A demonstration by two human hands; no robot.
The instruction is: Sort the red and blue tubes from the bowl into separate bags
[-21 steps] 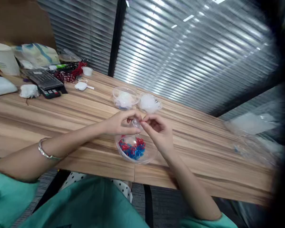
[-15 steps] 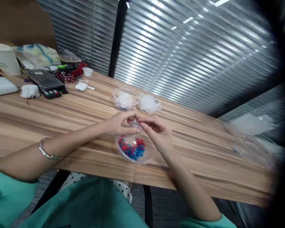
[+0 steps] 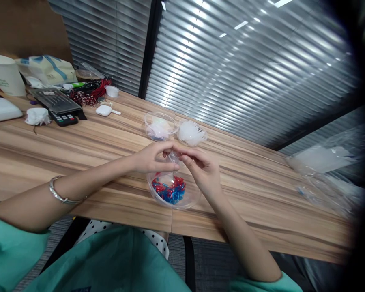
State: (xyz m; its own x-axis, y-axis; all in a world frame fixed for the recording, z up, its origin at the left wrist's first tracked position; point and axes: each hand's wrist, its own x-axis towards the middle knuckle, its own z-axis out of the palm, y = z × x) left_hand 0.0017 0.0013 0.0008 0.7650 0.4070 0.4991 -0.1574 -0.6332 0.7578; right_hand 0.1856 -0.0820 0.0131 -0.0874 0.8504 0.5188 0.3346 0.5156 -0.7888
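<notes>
Over the far rim of a clear round bowl point(image 3: 191, 201), my left hand point(image 3: 156, 157) grips a small clear plastic bag point(image 3: 172, 157) between thumb and fingers. My right hand point(image 3: 202, 167) pinches at the bag's upper edge, its fingertips touching those of the left. Inside the bowl lies a heap of small red and blue pieces point(image 3: 170, 190), too small to name for certain. Part of the bag's lower end hangs over the bowl. Whatever the bag contains is hard to make out.
Behind my hands stand a clear round container point(image 3: 160, 126) and a bundle of whitish plastic point(image 3: 191, 133). Clear plastic bags point(image 3: 325, 178) lie at the right. On the left are a paper cup point(image 3: 6, 75), a card terminal point(image 3: 63, 118), crumpled tissue point(image 3: 37, 116) and a white earbud case point(image 3: 104, 110).
My right fingers have shifted slightly at the bag's edge, the thumb bending in. The left hand, bowl and red and blue pieces stay nearly where they were.
</notes>
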